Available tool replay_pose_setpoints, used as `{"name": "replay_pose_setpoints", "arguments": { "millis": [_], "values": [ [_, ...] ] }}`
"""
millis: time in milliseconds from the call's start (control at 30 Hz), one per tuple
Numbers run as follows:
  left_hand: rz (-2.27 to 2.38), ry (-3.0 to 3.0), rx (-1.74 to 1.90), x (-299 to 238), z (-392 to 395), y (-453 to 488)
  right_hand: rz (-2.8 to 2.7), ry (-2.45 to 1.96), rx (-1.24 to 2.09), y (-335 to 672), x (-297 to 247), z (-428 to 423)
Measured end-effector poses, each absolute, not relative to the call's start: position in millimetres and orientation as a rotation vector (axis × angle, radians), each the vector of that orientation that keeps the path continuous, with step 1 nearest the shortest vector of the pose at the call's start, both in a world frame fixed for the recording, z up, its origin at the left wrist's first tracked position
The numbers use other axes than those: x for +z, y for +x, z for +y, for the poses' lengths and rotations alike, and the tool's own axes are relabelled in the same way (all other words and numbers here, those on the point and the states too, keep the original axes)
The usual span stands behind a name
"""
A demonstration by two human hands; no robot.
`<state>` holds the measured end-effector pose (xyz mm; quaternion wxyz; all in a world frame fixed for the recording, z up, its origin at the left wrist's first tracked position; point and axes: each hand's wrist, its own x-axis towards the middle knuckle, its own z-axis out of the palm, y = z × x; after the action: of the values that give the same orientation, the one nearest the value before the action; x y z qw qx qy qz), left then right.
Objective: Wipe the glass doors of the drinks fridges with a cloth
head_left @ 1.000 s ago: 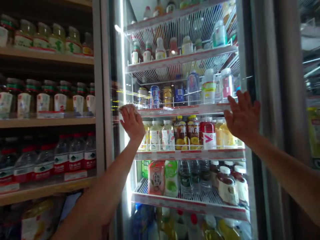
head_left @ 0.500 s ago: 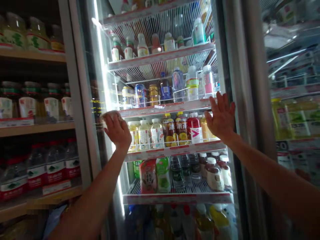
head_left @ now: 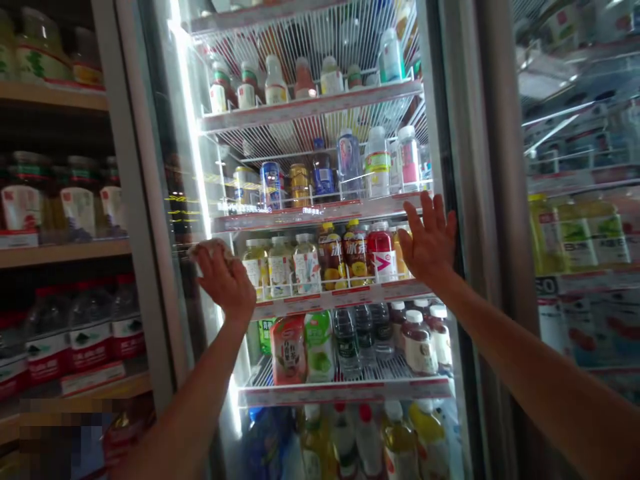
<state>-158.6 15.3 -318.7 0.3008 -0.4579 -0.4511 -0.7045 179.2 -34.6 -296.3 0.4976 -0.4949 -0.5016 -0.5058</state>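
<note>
In front of me stands a lit drinks fridge with a glass door (head_left: 187,190), closed or nearly so. My left hand (head_left: 230,283) is on the left part of the glass, pressing a pale, crumpled cloth (head_left: 214,248) under its fingers. Most of the cloth is hidden by the hand. On the right side of the pane, close to the door's metal frame (head_left: 483,200), my right hand (head_left: 429,243) lies flat with fingers spread, holding nothing. Behind the glass between both hands is a row of bottles, among them a red bottle (head_left: 381,250).
Wire shelves (head_left: 345,388) inside the fridge carry bottles, cans and cartons. To the left, wooden shelves (head_left: 65,252) hold more bottles, including red-capped water bottles (head_left: 90,333). At right, another glass-fronted cooler holds yellow drinks (head_left: 580,233).
The view has shifted slightly, so the fridge sits further left. My left hand has slid a little down the glass with the cloth. My right hand keeps its place on the pane.
</note>
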Motion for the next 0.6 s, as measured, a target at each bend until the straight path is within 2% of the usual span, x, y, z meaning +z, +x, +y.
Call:
{"name": "replay_pose_setpoints", "arguments": {
  "millis": [67, 200, 267, 333, 467, 600],
  "values": [
    [-1.104, -1.313, -1.787, -326, 12, -139, -1.21, -1.196, -1.217, 178, -296, -34],
    [-0.688, -1.66, -1.334, -353, 5, -90, -1.215, -1.174, -1.217, 181, -297, -34],
    [-0.611, -1.73, -1.228, -358, 4, -92, -1.227, -1.162, -1.224, 183, -298, -35],
    [-0.719, -1.681, -1.323, -353, 8, -114, -1.237, -1.159, -1.231, 184, -299, -36],
    [-1.113, -1.296, -1.769, -333, 17, -159, -1.217, -1.175, -1.228, 181, -300, -36],
    [-1.045, -1.365, -1.712, -331, 14, -130, -1.184, -1.18, -1.232, 177, -300, -34]
  ]
}}
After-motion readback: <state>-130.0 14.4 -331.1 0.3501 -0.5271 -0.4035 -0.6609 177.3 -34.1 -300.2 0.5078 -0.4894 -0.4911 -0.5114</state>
